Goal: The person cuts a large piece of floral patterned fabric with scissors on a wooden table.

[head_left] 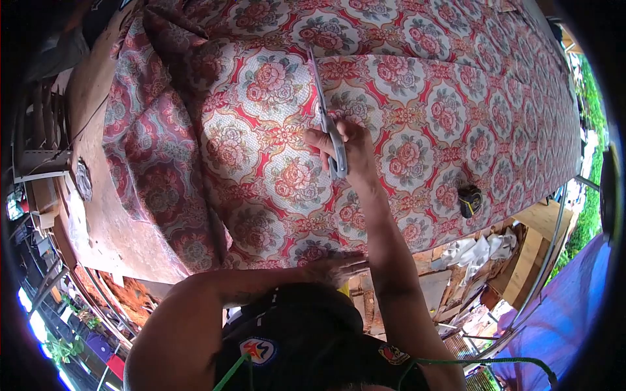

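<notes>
Red and cream floral fabric (280, 140) is spread over a large table. My right hand (349, 153) grips the grey handles of a pair of scissors (323, 107), whose blades point to the far side over the fabric. Beside the blade tips, a fabric edge runs off to the right. Close to my body, my left hand (336, 268) lies at the near edge of the fabric, fingers stretched to the right and partly in shadow.
A black and yellow tape measure (469, 201) sits on the fabric at the right. Folded fabric (156, 130) is bunched at the left, beside the bare wooden tabletop (98, 215). White cloth scraps (479, 253) lie below the table's near right edge.
</notes>
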### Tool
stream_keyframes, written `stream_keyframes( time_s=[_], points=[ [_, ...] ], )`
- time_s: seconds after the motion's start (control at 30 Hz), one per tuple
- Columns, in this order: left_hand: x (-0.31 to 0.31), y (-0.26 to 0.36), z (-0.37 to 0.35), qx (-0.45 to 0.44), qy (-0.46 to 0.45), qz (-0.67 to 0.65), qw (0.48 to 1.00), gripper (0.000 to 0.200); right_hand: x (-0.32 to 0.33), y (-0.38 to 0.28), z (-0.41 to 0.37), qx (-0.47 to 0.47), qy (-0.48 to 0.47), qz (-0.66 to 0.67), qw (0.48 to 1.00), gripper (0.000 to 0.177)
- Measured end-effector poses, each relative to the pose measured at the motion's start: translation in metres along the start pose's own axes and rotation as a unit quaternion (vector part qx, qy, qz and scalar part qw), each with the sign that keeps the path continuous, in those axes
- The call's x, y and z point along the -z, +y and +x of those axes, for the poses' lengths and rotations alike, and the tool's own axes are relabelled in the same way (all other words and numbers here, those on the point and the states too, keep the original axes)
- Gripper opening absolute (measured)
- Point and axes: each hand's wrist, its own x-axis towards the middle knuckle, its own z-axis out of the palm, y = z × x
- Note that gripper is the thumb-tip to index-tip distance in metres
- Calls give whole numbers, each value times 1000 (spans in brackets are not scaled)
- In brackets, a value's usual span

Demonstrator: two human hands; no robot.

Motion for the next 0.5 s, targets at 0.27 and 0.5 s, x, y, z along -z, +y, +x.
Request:
stream_keyframes(
  time_s=[0.27, 0.5],
  points=[
    [17, -22, 1, 7, -89, -347, 934, 66, -1, 9, 2, 37, 17, -47, 998, 34],
    [11, -14, -2, 29, -21, -358, 933, 65, 4, -15, -19, -3, 14, -15, 1000, 36]
  ],
)
